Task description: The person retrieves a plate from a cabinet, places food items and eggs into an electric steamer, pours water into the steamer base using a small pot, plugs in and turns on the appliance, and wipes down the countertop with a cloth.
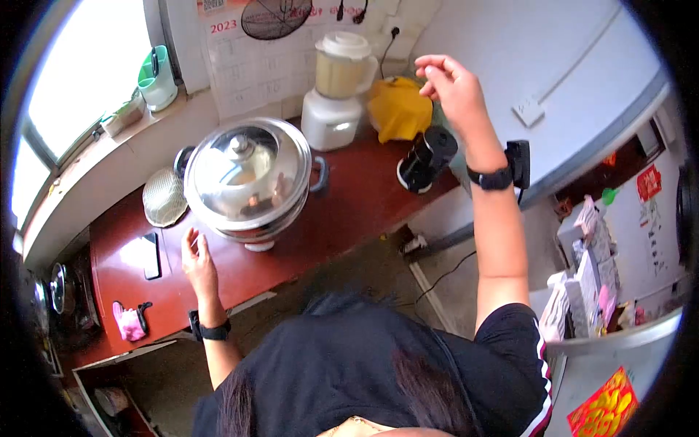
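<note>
My left hand point(199, 268) is raised by the table's front edge, just below a large steel pot point(247, 182) with a domed lid; its fingers are apart and hold nothing. Higher up on the right, my right hand point(453, 89) hangs in the air with curled fingers near a yellow cloth point(400, 109) and above a black appliance point(429, 156). Whether anything sits between those fingertips is too small to tell. A white blender point(333, 116) with a pale filling in its jug stands between the pot and the yellow cloth.
The red-brown table point(349, 197) also carries a phone point(151, 256), a pink item point(131, 320) and a mesh tray point(164, 198). A green and white holder point(156, 80) stands on the windowsill. A wall socket point(528, 111) is at the right, and a cable runs below the table.
</note>
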A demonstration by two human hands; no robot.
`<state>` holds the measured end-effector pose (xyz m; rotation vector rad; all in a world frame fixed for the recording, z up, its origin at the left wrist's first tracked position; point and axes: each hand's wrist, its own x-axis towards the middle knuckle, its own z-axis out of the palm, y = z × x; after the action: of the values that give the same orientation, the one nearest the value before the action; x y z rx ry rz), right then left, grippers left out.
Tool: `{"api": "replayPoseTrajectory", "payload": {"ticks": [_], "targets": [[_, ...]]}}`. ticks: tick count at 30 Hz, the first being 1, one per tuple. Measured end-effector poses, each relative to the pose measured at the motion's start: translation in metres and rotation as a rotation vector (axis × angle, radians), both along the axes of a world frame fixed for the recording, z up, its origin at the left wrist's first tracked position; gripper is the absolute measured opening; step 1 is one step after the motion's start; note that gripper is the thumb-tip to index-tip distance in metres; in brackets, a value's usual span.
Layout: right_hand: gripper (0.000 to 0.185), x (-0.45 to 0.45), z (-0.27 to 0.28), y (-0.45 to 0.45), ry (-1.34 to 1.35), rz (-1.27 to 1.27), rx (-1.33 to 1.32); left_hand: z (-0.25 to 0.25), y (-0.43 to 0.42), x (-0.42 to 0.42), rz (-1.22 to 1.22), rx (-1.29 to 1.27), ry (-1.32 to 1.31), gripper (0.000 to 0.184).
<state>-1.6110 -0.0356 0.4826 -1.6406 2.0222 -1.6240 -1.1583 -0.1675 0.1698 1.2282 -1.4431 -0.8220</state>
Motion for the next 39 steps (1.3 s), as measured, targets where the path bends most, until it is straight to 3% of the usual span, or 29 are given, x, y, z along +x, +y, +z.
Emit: {"api": "replayPoseTrajectory", "payload": {"ticks": [6, 8, 13, 16, 18, 21, 24, 26, 27, 29, 34, 36, 39], "targets": [[0.031, -0.112, 0.061, -0.13, 0.134, 0.021, -0.071, 0.057, 0.005, -0.022, 0.139, -0.031, -0.046, 0.035], [0.034, -0.148, 0.07, -0.185, 0.133, 0.044, -0.074, 0.052, 0.005, -0.024, 0.176, -0.063, 0.126, 0.035], [0.048, -0.203, 0.082, -0.312, 0.169, 0.046, 0.03, 0.067, 0.059, -0.037, 0.392, -0.038, 0.14, 0.037], [0.059, -0.199, 0.107, -0.34, 0.028, 0.072, 0.059, 0.065, 0.096, -0.047, 0.542, -0.027, 0.136, 0.036], [0.06, -0.225, 0.102, -0.396, -0.047, -0.004, -0.129, 0.059, 0.116, -0.055, 0.633, -0.031, 0.149, 0.036], [0.06, -0.263, 0.098, -0.459, 0.05, -0.047, -0.225, 0.055, 0.141, -0.069, 0.725, -0.031, 0.121, 0.036], [0.068, -0.275, 0.101, -0.47, 0.011, -0.018, -0.073, 0.056, 0.153, -0.084, 0.766, -0.032, 0.113, 0.034], [0.057, -0.28, 0.103, -0.475, 0.033, -0.013, -0.024, 0.057, 0.158, -0.091, 0.786, -0.045, 0.121, 0.033], [0.051, -0.29, 0.104, -0.486, 0.259, -0.078, 0.02, 0.06, 0.161, -0.095, 0.787, -0.042, 0.114, 0.033], [0.045, -0.3, 0.108, -0.49, 0.441, -0.159, 0.001, 0.073, 0.162, -0.105, 0.776, -0.025, 0.096, 0.032], [0.043, -0.286, 0.152, -0.428, 0.353, -0.255, -0.29, 0.102, 0.16, -0.121, 0.721, -0.041, 0.04, 0.031], [0.051, -0.3, 0.17, -0.403, 0.415, -0.125, -0.284, 0.113, 0.155, -0.129, 0.646, -0.089, 0.073, 0.029], [0.034, -0.286, 0.184, -0.331, 0.076, 0.251, -0.385, 0.137, 0.141, -0.153, 0.42, -0.146, 0.142, 0.026]]}}
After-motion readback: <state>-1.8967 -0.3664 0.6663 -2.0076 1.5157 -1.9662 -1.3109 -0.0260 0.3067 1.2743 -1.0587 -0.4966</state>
